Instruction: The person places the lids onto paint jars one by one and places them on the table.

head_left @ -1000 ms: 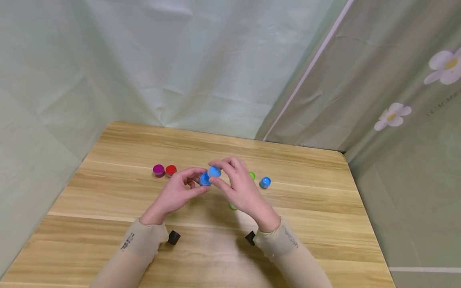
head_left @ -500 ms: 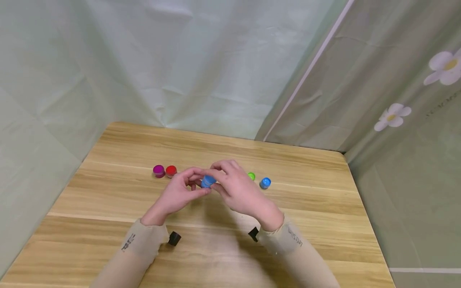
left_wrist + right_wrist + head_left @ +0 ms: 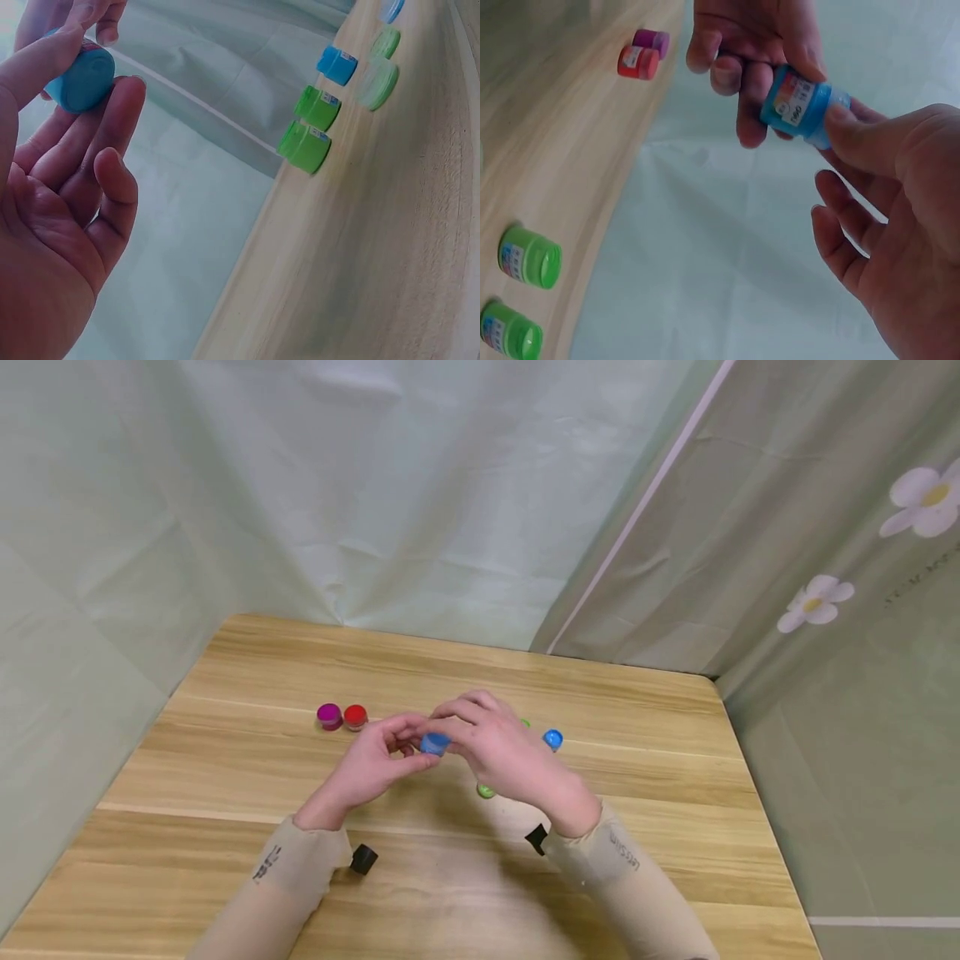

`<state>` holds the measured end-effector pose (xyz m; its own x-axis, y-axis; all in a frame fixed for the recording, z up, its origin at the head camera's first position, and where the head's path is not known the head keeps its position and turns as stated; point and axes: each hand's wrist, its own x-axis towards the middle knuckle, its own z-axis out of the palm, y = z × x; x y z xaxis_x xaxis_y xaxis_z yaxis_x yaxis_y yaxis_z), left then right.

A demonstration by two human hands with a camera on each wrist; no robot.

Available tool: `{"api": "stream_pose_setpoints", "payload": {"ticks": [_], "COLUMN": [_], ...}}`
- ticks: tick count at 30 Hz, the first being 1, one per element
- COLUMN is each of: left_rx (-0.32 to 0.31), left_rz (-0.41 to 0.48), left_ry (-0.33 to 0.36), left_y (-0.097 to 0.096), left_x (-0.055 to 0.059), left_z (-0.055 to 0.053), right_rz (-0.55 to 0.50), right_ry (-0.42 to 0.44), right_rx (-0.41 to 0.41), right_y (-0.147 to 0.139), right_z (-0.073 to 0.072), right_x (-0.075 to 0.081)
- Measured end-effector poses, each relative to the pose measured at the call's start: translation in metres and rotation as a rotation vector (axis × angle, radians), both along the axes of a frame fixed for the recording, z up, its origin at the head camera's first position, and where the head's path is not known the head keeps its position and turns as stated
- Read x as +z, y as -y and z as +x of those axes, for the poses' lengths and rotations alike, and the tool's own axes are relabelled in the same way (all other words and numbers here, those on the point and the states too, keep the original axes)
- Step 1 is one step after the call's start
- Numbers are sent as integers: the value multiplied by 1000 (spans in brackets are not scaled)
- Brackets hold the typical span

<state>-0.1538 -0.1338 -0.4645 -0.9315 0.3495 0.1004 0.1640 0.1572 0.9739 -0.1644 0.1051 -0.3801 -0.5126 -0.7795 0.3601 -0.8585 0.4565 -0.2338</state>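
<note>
Left hand (image 3: 371, 764): your thumb and fingertips pinch the body of a blue jar (image 3: 790, 105); the outer fingers curl loosely, clear of it.
Right hand (image 3: 501, 749): your thumb and a finger pinch the pale blue lid (image 3: 842, 98) at the jar's mouth; the other fingers are bent and free.
Blue jar: raised above the wooden table (image 3: 652, 793), between your hands.
Lid fit: you seem to be working the lid; whether its threads have caught cannot be told. Best keep it square to the rim and turn lightly; if it rocks, reseat it.
Jar grip: hold firmly but don't squeeze; the smooth side could slip.
Green jars (image 3: 531, 256): two, on the table; keep your right wrist clear.
</note>
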Motion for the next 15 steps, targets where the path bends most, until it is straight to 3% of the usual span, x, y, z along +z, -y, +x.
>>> {"api": "stream_pose_setpoints", "payload": {"ticks": [11,15], "left_rx": [-40,-40], "left_rz": [39,49], "left_ry": [0,-3], "left_y": [-1,-1], "left_x": [2,0], "left_z": [3,3], "right_rz": [24,6], "right_ry": [6,26], "right_rx": [-119,-114], "right_y": [-1,-3], "right_z": [-2,-2], "right_x": [-1,-1]}}
